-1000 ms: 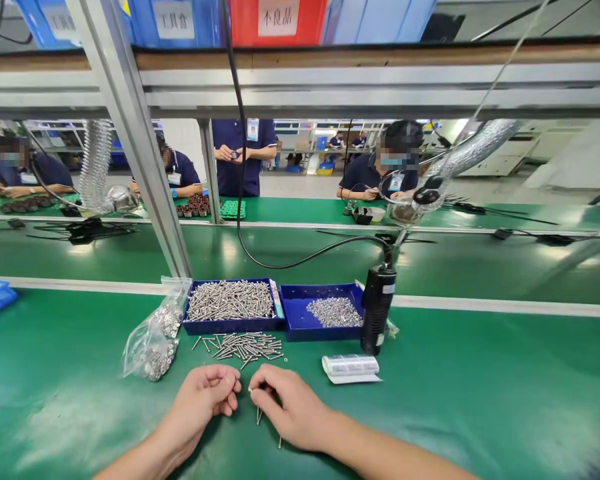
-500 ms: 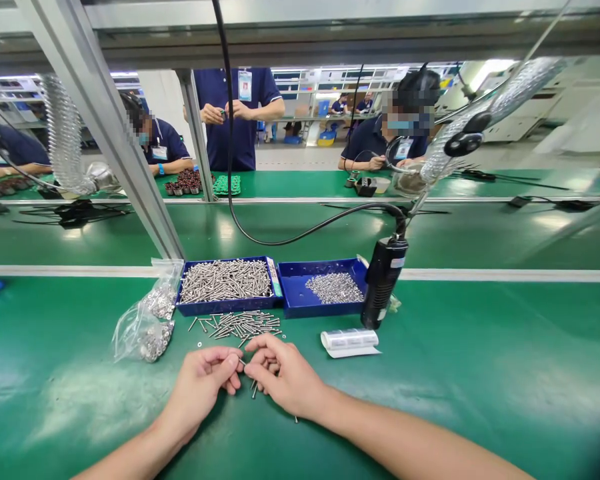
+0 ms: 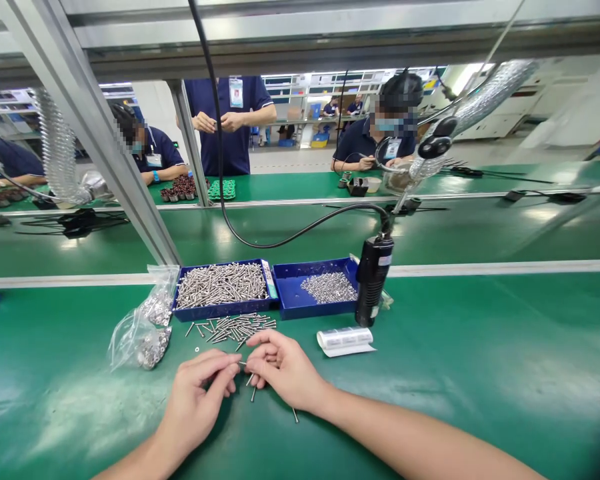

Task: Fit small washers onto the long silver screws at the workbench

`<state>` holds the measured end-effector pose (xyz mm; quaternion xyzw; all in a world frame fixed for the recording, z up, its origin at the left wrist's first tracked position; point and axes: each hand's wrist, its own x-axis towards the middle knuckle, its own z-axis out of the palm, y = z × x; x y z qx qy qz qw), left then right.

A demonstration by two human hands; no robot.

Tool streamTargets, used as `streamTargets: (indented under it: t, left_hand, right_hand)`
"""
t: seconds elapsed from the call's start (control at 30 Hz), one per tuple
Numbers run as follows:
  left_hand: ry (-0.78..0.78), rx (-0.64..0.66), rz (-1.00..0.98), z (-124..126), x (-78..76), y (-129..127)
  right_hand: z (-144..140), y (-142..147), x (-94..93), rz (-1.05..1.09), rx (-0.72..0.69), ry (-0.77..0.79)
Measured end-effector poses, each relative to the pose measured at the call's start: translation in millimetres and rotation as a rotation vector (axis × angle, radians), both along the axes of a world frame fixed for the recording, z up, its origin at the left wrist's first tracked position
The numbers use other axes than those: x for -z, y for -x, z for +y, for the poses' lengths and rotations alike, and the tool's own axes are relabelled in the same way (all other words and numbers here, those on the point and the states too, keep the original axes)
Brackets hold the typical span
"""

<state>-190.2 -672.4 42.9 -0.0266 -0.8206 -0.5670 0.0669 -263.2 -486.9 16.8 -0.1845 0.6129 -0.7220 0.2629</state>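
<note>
Green matting, smooth and faintly glossy, covers the long workbench (image 3: 480, 373) that fills my view, and it sits a little lower and closer than half a second ago because the head has tipped down again. On it, the two blue plastic trays stand side by side: the left tray (image 3: 190, 311) heaped with long bright steel screws, the right tray (image 3: 290, 300) holding a flatter scatter of tiny silvery washers or nuts, too small for me to tell which. Just right of them hangs the black cylindrical electric screwdriver (image 3: 373, 280), its cable looping upward. A crinkled clear bag (image 3: 143, 327) of metal rings slumps left of the trays, and a white roll of labels (image 3: 343, 339) lies near the screwdriver.

Between trays and hands a loose pile of screws (image 3: 235, 327) lies on the mat. My left hand (image 3: 195, 400) has drawn in since a second ago; its thumb and forefinger now meet the right hand (image 3: 285, 370) fingertip to fingertip, both pinched shut on one thin screw (image 3: 242, 364) held just above the mat. I judge a small part is being threaded onto it, though it is too tiny to see. Two finished-looking screws (image 3: 253, 390) rest under the right palm, another (image 3: 295, 415) beside the wrist
</note>
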Motion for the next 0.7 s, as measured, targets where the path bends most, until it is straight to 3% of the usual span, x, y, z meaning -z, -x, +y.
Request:
streamTargets:
  t: [0.17,0.4,0.7]
  left_hand:
    - [-0.044,-0.015,-0.012,-3.2,1.6,4.1]
    - [0.142,0.058,0.200,-3.7,-1.2,2.7]
    - [0.284,0.096,0.271,-5.3,-7.4,4.8]
  right_hand:
    - [-0.9,2.5,-0.9,-0.045,0.014,0.039]
    - [-0.9,2.3,-2.1,-0.033,0.003,0.043]
    - [-0.7,0.8,-1.8,-0.005,-0.031,0.011]
